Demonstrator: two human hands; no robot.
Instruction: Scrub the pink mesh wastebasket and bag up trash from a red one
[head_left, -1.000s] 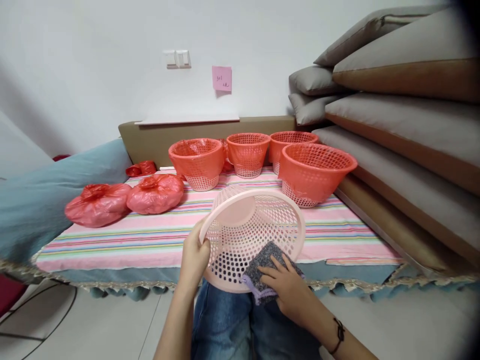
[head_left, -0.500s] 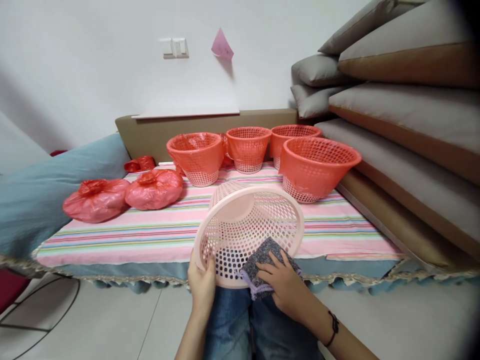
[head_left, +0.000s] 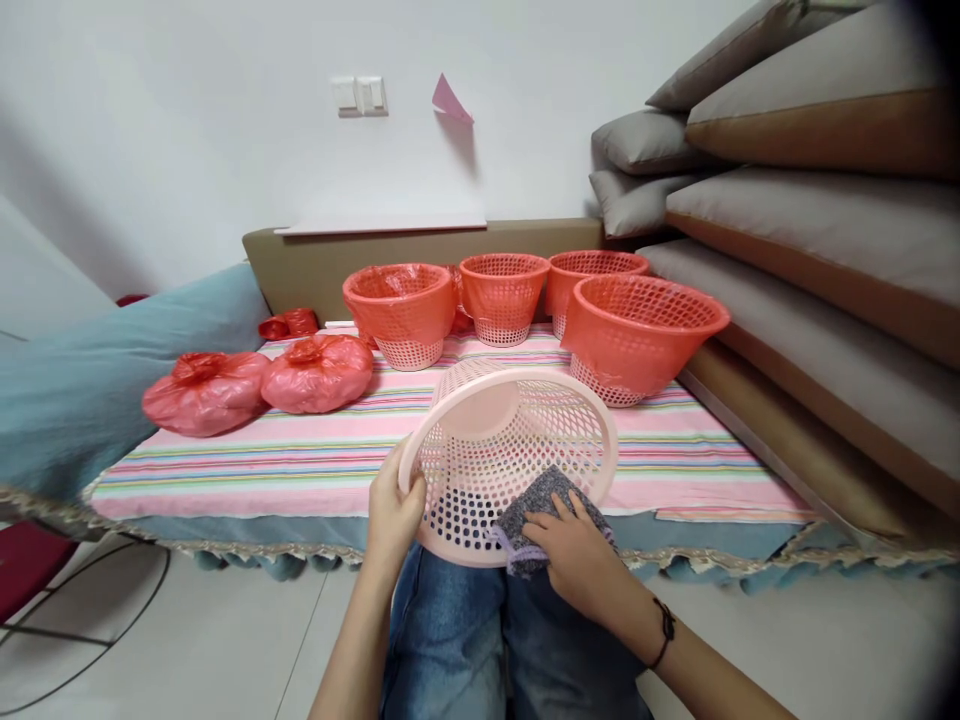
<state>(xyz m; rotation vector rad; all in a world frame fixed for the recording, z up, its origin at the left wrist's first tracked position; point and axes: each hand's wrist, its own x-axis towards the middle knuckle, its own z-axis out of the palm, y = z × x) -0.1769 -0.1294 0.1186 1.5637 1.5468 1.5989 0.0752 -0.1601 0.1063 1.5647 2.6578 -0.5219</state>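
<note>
- The left hand (head_left: 391,515) grips the rim of a pale pink basket (head_left: 510,450), thumb inside the rim and fingers closed around its outer edge.
- The basket is tilted on its side over the person's lap, its open mouth facing the camera, just in front of the near edge of the table (head_left: 300,480).
- The right hand (head_left: 577,555) presses a grey cloth (head_left: 536,520) flat against the lower inner wall and rim of the basket; the fingers lie spread on top of the cloth, which folds over the rim.
- The person's knees in blue jeans (head_left: 465,640) show right under the basket.
- On the table's striped cover stand four red baskets (head_left: 645,335), upright and close together towards the far side; the nearest one stands just behind the pale basket.
- Two tied red bags (head_left: 319,372) lie side by side, touching, on the left part of the table.
- Grey cushions (head_left: 810,230) are stacked along the right.
- A pink note (head_left: 450,100) hangs on the wall beside a light switch (head_left: 358,95).
</note>
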